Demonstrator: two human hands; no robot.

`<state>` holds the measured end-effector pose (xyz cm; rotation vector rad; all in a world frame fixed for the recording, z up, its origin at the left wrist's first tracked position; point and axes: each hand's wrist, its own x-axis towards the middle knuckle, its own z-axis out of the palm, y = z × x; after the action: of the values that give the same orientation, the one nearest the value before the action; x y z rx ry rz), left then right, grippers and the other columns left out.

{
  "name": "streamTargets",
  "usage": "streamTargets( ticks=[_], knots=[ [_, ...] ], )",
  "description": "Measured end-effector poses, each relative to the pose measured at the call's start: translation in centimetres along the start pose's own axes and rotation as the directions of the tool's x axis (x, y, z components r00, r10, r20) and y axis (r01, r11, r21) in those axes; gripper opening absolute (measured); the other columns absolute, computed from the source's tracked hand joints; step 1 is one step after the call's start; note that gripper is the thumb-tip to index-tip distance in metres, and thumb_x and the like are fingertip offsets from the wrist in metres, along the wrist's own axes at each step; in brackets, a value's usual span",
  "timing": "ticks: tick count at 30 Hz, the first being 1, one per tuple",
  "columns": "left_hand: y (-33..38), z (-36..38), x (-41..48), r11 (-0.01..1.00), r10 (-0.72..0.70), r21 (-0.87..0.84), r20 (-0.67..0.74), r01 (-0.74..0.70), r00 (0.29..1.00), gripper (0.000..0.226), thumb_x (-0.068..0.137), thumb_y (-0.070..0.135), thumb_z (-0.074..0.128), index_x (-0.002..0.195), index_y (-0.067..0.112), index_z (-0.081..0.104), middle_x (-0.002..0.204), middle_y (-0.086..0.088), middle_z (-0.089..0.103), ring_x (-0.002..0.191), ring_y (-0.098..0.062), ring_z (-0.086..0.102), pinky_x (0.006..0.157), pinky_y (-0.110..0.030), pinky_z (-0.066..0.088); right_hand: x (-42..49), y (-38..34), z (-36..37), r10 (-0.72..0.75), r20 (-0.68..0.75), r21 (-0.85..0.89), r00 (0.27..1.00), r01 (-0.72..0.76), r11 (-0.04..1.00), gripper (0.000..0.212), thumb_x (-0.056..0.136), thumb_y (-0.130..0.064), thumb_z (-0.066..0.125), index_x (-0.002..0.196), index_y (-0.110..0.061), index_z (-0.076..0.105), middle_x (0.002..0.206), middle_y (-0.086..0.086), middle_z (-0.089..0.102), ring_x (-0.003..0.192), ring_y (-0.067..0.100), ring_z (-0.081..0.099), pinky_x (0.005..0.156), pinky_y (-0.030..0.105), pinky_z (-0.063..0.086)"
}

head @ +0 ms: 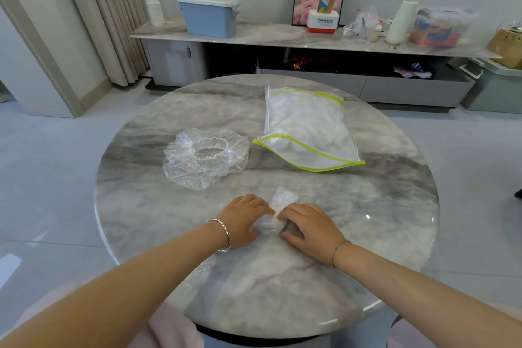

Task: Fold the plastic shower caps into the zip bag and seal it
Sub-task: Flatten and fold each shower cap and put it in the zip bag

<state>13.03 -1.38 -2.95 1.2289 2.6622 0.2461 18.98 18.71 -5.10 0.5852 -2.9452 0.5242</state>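
A clear shower cap [278,206], folded into a narrow strip, lies on the round marble table [381,234] near me. My left hand [243,220] and my right hand [309,226] press on it from either side, fingertips nearly meeting over the plastic. A second shower cap [204,159] lies spread out and unfolded at the table's left centre. The zip bag [308,130], clear with a yellow-green edge, lies at the right centre with its mouth gaping toward me and crumpled clear plastic inside.
Behind the table runs a long low marble cabinet [254,34] with a blue lidded bin [209,14], stacked paper cups [154,5], a white and red box [323,21] and bags. Curtains [113,8] hang at the left. Grey floor surrounds the table.
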Motion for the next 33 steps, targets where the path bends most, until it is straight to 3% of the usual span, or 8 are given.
streamTargets(
  ticks=[4,8,11,15,20,24,29,33],
  knots=[
    [0.2,0.0,0.6,0.994,-0.06,-0.1,-0.059,0.053,0.996,0.034,0.09,0.026,0.055,0.124,0.024,0.057,0.123,0.006,0.058,0.12,-0.014,0.042,0.099,-0.024,0.03,0.5,-0.2,-0.2,0.142,-0.069,0.16,0.987,-0.13,0.979,0.008,0.084,-0.024,0.065,0.083,-0.018,0.061,0.08,-0.011,0.056,0.073,0.01,0.053,0.071,0.02,0.036],
    [0.6,0.1,0.9,0.941,-0.192,-0.306,-0.128,0.145,0.973,0.021,0.09,0.034,0.059,0.096,0.018,0.071,0.095,0.004,0.069,0.095,-0.014,0.055,0.08,-0.021,0.038,0.5,-0.6,-0.8,0.329,-0.009,0.406,0.944,-0.297,0.864,0.027,0.088,-0.025,0.063,0.064,-0.021,0.05,0.06,-0.01,0.049,0.059,0.002,0.048,0.058,0.012,0.033],
    [0.8,0.1,1.1,0.888,-0.275,-0.4,-0.072,0.225,0.959,0.023,0.089,0.035,0.06,0.085,0.016,0.073,0.079,0.002,0.066,0.075,-0.01,0.053,0.068,-0.021,0.037,0.6,-0.7,-0.7,0.423,0.018,0.556,0.906,-0.361,0.749,0.015,0.084,-0.023,0.067,0.076,-0.016,0.057,0.068,-0.005,0.061,0.064,0.003,0.053,0.065,0.016,0.042],
    [1.2,0.2,1.3,0.852,-0.344,-0.42,0.001,0.313,0.939,0.023,0.088,0.032,0.06,0.08,0.014,0.071,0.06,0.012,0.051,0.065,-0.011,0.048,0.063,-0.022,0.036,0.8,-0.9,-0.1,0.513,0.031,0.627,0.858,-0.416,0.659,0.023,0.078,-0.014,0.074,0.082,-0.019,0.052,0.072,-0.006,0.054,0.06,0.001,0.045,0.062,0.01,0.038],
    [1.2,0.5,1.8,0.836,-0.406,-0.424,-0.051,0.348,0.912,0.024,0.088,0.038,0.059,0.098,0.017,0.062,0.093,0.004,0.064,0.088,-0.015,0.059,0.078,-0.025,0.044,1.4,-0.4,-0.1,0.598,0.029,0.534,0.801,-0.518,0.668,0.038,0.074,-0.016,0.077,0.105,-0.015,0.054,0.094,-0.005,0.049,0.088,0.009,0.05,0.071,0.013,0.034],
    [1.6,-0.1,2.4,0.674,-0.462,-0.632,0.043,0.382,0.886,0.046,0.083,0.054,0.059,0.116,0.022,0.054,0.104,0.009,0.057,0.092,-0.01,0.053,0.08,-0.02,0.038,2.3,-0.7,-0.9,0.658,0.18,0.727,0.731,-0.55,0.412,0.029,0.078,-0.004,0.072,0.095,-0.017,0.052,0.075,-0.001,0.054,0.069,0.015,0.053,0.056,0.014,0.041],
    [0.7,-0.3,3.3,0.506,-0.47,-0.819,0.002,0.272,0.883,0.036,0.082,0.039,0.068,0.081,0.003,0.067,0.073,-0.001,0.057,0.07,-0.01,0.052,0.066,-0.018,0.04,3.1,-1.3,-2.7,0.616,0.295,0.878,0.731,-0.461,0.126,0.027,0.079,0.003,0.069,0.098,-0.009,0.054,0.072,0.006,0.058,0.041,0.004,0.051,0.044,0.015,0.041],
    [0.3,-1.6,3.6,0.384,-0.487,-0.899,-0.002,0.212,0.873,0.026,0.084,0.033,0.068,0.065,0.015,0.066,0.054,0.014,0.052,0.051,0.004,0.045,0.053,-0.005,0.034,3.3,-1.2,-3.9,0.589,0.374,0.898,0.717,-0.439,-0.035,0.025,0.081,0.004,0.067,0.097,-0.011,0.056,0.078,0.005,0.061,0.044,0.006,0.052,0.045,0.016,0.045]
  ],
)
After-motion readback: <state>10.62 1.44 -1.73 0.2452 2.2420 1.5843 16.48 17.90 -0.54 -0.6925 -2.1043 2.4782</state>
